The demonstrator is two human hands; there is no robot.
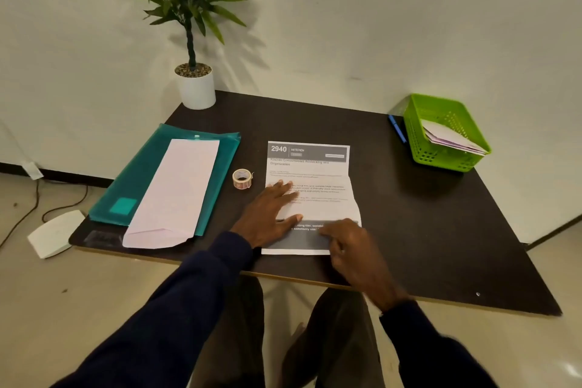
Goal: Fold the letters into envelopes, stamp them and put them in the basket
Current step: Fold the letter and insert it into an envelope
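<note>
A printed letter (310, 173) with a grey header lies flat in the middle of the dark table (425, 224). My left hand (271, 214) rests palm down on its lower left part, fingers spread. My right hand (352, 250) touches the letter's near right corner with curled fingers. A long pale envelope (176, 192) lies on a teal folder (141, 173) to the left. A small roll of stamps (242, 178) stands between folder and letter. The green basket (422, 135) at the back right holds a few envelopes.
A potted plant (195, 85) stands at the table's back left corner. A blue pen (396, 128) lies left of the basket. On the floor at the left are a white device (55, 233) and cables. My knees are under the table's near edge.
</note>
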